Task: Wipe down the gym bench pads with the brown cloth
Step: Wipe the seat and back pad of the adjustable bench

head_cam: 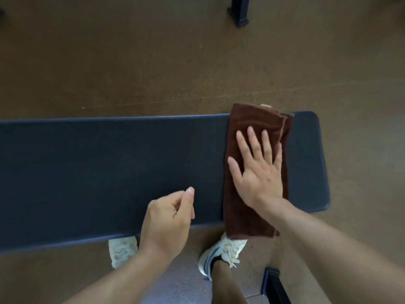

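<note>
- Near the right end of the worktop [109, 163]: brown cloth [252, 216] lies folded, long axis straight across the pad from far edge to near edge, both ends spilling slightly over.
- Right hand [256, 172] lies flat on the cloth, fingers [254, 141] straight and spread wide, pressing down, not gripping; thumb out toward the left.
- Left hand [168, 218] sits over the near edge just left of the cloth, apart from it; fingers loosely curled, thumb up, holding nothing. Whether it touches the pad, cannot tell.
- Key relation: cloth is directly under the right palm, so right hand is the working one; a short strip of pad lies right of the cloth, the long unwiped-looking stretch runs left.
- Judgement: stroke likely goes sideways along the pad's long axis, cloth's long side leading, so one pass covers full width.
- Shoes [223, 253] on the floor [153, 62] under the near edge.
</note>
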